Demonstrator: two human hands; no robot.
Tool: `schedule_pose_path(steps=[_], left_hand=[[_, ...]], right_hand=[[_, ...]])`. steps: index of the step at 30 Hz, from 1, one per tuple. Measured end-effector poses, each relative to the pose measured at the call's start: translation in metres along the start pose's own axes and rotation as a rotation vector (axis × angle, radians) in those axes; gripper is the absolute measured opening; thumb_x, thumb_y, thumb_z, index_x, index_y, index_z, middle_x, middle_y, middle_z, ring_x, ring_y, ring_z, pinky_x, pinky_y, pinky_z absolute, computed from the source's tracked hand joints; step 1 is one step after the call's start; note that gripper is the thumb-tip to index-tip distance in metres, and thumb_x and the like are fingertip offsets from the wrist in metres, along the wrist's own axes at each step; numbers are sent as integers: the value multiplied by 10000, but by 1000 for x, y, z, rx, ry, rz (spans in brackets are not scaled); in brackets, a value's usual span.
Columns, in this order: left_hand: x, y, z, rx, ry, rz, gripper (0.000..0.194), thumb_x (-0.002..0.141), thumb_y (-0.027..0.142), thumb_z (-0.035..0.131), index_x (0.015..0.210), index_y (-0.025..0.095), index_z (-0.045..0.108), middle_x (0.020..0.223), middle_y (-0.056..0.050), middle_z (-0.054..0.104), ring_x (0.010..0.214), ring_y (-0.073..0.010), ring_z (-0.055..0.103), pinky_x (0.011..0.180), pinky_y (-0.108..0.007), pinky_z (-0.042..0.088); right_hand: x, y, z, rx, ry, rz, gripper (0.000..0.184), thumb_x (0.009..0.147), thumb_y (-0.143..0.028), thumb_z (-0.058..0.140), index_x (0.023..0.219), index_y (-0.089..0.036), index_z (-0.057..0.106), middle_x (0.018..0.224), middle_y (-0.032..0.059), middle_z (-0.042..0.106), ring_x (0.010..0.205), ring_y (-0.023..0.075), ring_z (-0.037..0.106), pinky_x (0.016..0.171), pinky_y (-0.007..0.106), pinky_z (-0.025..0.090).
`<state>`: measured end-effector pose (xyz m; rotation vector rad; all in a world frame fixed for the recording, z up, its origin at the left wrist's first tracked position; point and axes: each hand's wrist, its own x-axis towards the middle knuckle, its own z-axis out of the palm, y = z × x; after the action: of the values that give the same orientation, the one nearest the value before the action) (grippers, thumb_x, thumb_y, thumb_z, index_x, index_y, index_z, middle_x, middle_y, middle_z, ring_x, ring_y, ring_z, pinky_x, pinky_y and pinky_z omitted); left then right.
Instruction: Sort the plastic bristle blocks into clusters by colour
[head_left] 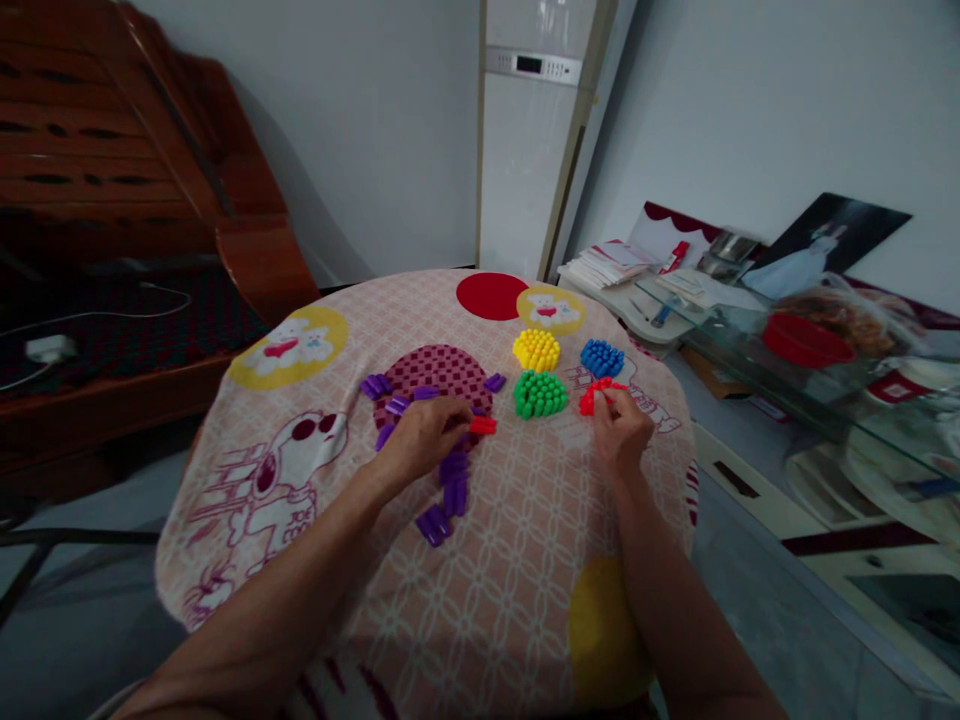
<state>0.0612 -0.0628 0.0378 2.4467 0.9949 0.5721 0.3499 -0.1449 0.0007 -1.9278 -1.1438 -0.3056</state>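
My left hand (426,432) is closed over the middle of the round table, its fingertips pinched on a small red plastic piece (482,425) that juts out to the right. Purple ribbed plastic pieces (454,492) lie scattered around and below that hand, some partly covered by it. On the right, my right hand (621,425) has its thumb and fingers pinched at a cluster of red pegs (588,402); what exactly sits between the fingertips is too small to make out. Beside it stand tight clusters of green pegs (540,395), yellow pegs (536,350) and blue pegs (602,358).
A patterned cloth (517,560) covers the table. Along the right, a glass-topped cabinet (750,350) carries papers, a red bowl (806,338) and a photo. A wooden bench (255,240) with a white charger (51,348) is at the left; a tall white appliance (525,160) stands behind.
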Motion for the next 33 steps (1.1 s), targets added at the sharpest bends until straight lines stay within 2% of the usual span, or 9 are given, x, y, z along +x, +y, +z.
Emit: schedule_pose_path(steps=[4, 8, 13, 16, 20, 27, 33], left_hand=[[3, -7, 6, 89, 11, -31, 214, 859, 195, 549, 1006, 173, 702, 961, -65, 724, 898, -198, 656, 817, -297, 488], [9, 1, 25, 153, -82, 22, 294, 907, 220, 536, 1177, 189, 648, 1151, -96, 687, 1036, -223, 645, 863, -310, 496], [15, 10, 38, 338, -174, -3, 271, 962, 236, 442, 1128, 149, 638, 1141, -131, 639, 906, -211, 661, 732, -289, 495], [14, 10, 36, 363, -167, 6, 281, 955, 279, 462, 1148, 141, 612, 1147, -133, 618, 906, -220, 653, 733, -304, 496], [13, 10, 35, 368, -176, -3, 255, 935, 256, 470, 1109, 137, 614, 1169, -139, 599, 906, -224, 646, 740, -319, 497], [12, 10, 41, 126, -45, 53, 107, 881, 206, 550, 966, 163, 598, 985, -84, 653, 933, -213, 632, 823, -313, 487], [12, 16, 42, 144, -116, 66, 65, 878, 163, 557, 932, 167, 592, 1009, -90, 664, 947, -213, 637, 826, -300, 485]], right_hand=[[-15, -18, -2, 105, -94, -106, 364, 912, -423, 455, 863, -165, 707, 692, 60, 681, 620, 166, 601, 637, 261, 433], [-33, -41, 4, 167, -278, -279, 356, 938, -392, 433, 821, -185, 698, 661, 44, 658, 598, 149, 581, 636, 252, 413], [-48, -57, 13, 177, -525, -447, 271, 928, -297, 475, 801, -190, 689, 739, 52, 694, 662, 150, 601, 662, 249, 397], [-51, -59, 16, 120, -613, -412, 199, 902, -285, 551, 795, -194, 692, 756, 47, 707, 679, 156, 609, 651, 251, 379], [-49, -61, 14, 89, -657, -345, 214, 905, -311, 583, 762, -198, 696, 730, 40, 706, 662, 155, 606, 616, 252, 346], [-47, -65, 12, 133, -712, -303, 233, 921, -328, 582, 785, -194, 716, 738, 33, 721, 649, 144, 603, 610, 253, 333], [-47, -65, 15, 100, -730, -308, 211, 917, -312, 595, 819, -185, 732, 797, 60, 746, 708, 164, 638, 630, 263, 338]])
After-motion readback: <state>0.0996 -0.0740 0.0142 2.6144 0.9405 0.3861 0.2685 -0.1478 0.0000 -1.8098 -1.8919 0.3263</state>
